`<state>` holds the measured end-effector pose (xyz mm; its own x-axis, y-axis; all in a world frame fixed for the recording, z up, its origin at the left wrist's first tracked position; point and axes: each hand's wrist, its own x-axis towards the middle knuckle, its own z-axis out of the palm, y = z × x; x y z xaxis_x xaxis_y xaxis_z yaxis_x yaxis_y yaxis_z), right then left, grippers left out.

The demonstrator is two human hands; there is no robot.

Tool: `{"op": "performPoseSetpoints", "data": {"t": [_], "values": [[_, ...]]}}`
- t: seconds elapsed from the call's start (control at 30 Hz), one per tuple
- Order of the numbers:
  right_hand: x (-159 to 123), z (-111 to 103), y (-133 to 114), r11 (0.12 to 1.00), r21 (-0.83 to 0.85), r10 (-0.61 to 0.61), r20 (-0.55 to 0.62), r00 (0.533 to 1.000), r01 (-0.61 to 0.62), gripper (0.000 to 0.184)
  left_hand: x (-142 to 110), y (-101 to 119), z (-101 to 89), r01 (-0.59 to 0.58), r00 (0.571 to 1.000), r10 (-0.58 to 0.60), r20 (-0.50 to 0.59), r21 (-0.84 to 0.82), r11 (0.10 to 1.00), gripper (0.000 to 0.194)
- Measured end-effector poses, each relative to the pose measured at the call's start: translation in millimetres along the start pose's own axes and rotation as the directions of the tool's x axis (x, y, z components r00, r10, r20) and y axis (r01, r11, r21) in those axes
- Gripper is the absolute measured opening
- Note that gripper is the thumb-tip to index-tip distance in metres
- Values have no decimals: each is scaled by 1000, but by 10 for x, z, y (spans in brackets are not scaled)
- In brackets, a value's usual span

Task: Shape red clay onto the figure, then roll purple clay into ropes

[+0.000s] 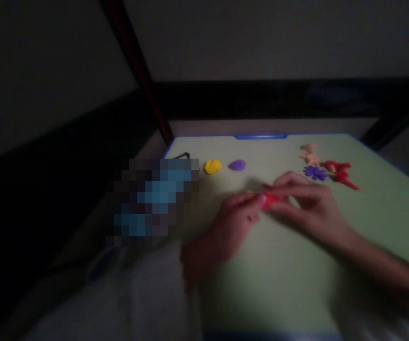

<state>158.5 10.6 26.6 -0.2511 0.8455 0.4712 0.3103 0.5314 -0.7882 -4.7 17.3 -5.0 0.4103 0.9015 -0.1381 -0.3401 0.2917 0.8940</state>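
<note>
Between my two hands is a piece of red modelling clay (270,202), held above the middle of the table. My left hand (233,220) pinches its left side with thumb and fingers. On the other side, the thumb and fingers of my right hand (311,206) close on the same piece, hiding part of it. Past the hands lie a yellow clay lump (213,166) and a purple clay lump (237,165). Beyond my right hand rest a purple flower-like clay shape (315,173), red clay pieces (342,174) and peach-coloured clay pieces (310,155). Blur hides fine detail.
The pale table (375,203) has a blue rim, with a blue handle-like strip (260,137) at its far edge. A pixelated blue object (165,189) is at the left. A dark reddish post (137,66) rises behind. The surroundings are dim.
</note>
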Motion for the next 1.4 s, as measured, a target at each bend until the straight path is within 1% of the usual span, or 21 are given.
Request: {"op": "performPoseSetpoints", "data": {"t": [0.07,0.13,0.2,0.3,0.4,0.5,0.6,0.67,0.77,0.93,1.0,1.1,1.17,1.3,1.4], "values": [[2,0,-3,1000,3,6,1,1000,-6,16,7,16,13,3,1000,-4,-20,-40,999,20],[2,-1,-11,1000,-4,9,-2,1000,-9,16,14,37,32,4,998,-9,-57,-85,996,28],[-2,-3,-19,1000,-15,-4,-1,1000,4,16,15,49,42,1,997,-8,-72,-88,996,32],[-8,-5,-20,1000,-18,-19,15,1000,19,18,1,40,37,-1,1000,-1,-25,-58,998,24],[-10,-2,-14,1000,-10,-7,32,999,8,19,-16,24,29,25,1000,-23,21,-68,997,17],[-8,7,-4,1000,-11,-2,7,1000,2,18,-18,20,36,22,1000,-22,7,-78,997,16],[-8,14,8,1000,-3,-9,-66,998,9,21,-6,17,38,-10,1000,8,-18,-70,997,16],[-7,14,15,1000,7,-8,-93,996,9,19,4,12,30,-31,999,29,-21,-64,997,20],[-3,13,16,1000,13,-4,-75,997,5,17,11,4,16,-28,1000,28,-13,-77,997,23],[-1,4,7,1000,-7,-4,-54,999,3,18,5,-2,20,-6,999,8,32,-80,997,18],[-3,-2,6,1000,-2,-2,-50,999,2,17,13,6,26,2,1000,0,19,-83,997,20],[-5,-9,5,1000,-2,-3,-37,999,3,17,33,29,35,28,999,-31,-35,-101,995,29],[-6,-6,4,1000,-4,-4,-32,999,4,18,37,42,40,31,999,-35,-40,-108,994,29],[-10,10,10,1000,-25,-8,-89,996,6,20,8,41,41,-1,1000,-2,-20,-108,994,22],[-9,16,18,999,-35,-26,-128,991,21,18,-9,25,30,0,1000,1,20,-65,998,22]]}}
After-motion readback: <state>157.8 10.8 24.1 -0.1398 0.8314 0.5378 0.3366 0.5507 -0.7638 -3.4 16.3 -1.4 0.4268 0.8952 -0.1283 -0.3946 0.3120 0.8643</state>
